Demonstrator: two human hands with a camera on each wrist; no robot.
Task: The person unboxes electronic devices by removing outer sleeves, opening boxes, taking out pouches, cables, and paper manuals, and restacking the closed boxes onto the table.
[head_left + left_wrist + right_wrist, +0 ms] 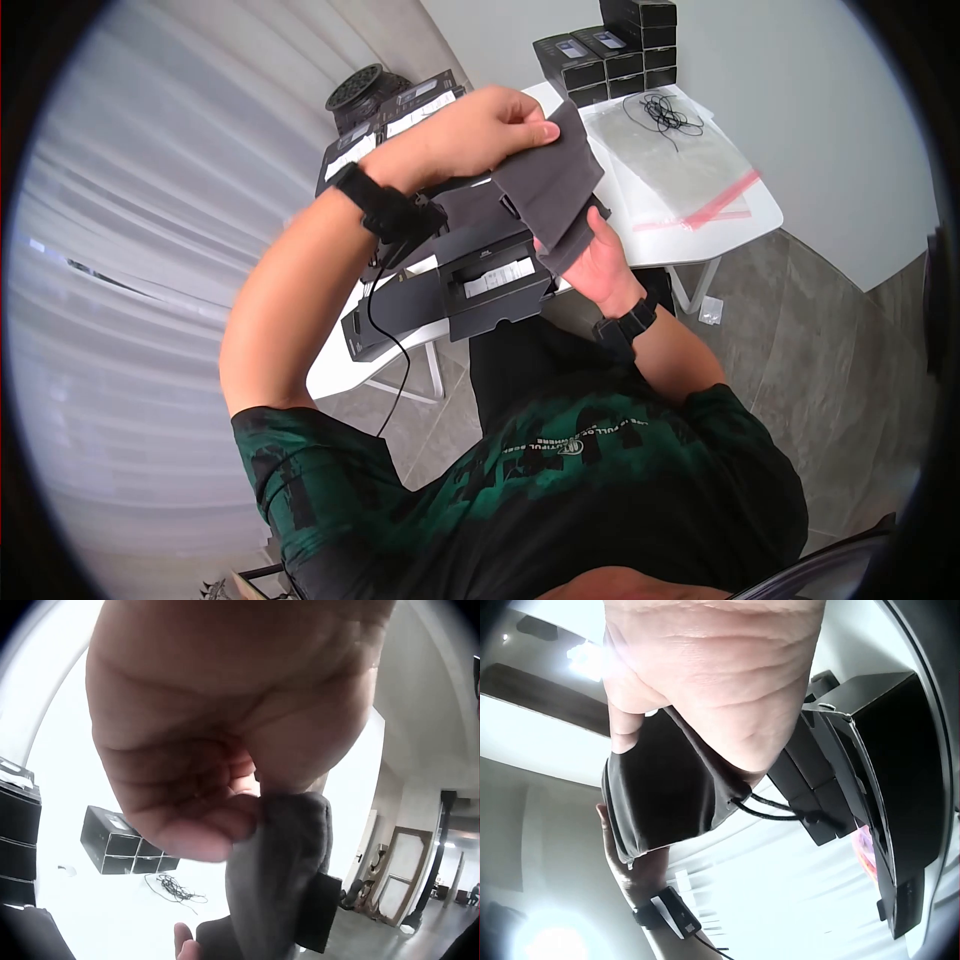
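A dark grey cloth pouch (555,180) is held up over the table between both hands. My left hand (480,130) pinches its upper edge between thumb and fingers. Lower down, my right hand (602,268) grips the pouch's near end, palm up, thumb on one side. Black drawstring cords (772,810) hang from the pouch beside the right palm in the right wrist view. Under the hands, an open black box (495,310) shows a white printed slip (498,278) inside. The left wrist view has the pouch (277,862) hanging below the fingertips.
Stacked black boxes (625,60) stand at the back of the white table (765,215). Clear plastic bags (670,160) with red edges and a tangled black cord (665,115) lie on the right. More boxes with white papers (420,112) sit at the left.
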